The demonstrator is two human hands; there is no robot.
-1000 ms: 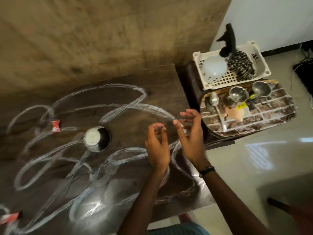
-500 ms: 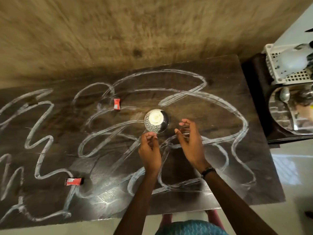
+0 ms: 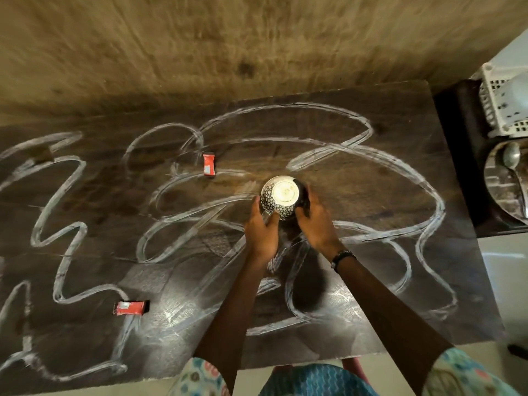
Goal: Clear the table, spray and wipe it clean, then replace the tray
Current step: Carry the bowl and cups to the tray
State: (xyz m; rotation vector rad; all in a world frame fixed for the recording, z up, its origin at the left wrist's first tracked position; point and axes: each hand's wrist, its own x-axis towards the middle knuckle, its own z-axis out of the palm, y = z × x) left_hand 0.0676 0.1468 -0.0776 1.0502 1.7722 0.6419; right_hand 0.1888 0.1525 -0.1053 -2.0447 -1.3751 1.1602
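Observation:
A dark wooden table is covered with looping white chalk lines. Near its middle stands a small black-and-white spotted bowl with pale contents. My left hand presses against the bowl's left side and my right hand wraps its right side, so both hands cup it. Two red wrappers lie on the table: one to the bowl's upper left, another near the front left. A shiny metal tray with a spoon sits on a dark side stand at the right edge.
A white plastic basket stands behind the tray at the far right. A rough brown wall runs along the table's far side. Pale floor shows at the right and below the table's front edge.
The view swung left from the side stand to the table. Both hands moved forward from mid-air and closed around the bowl.

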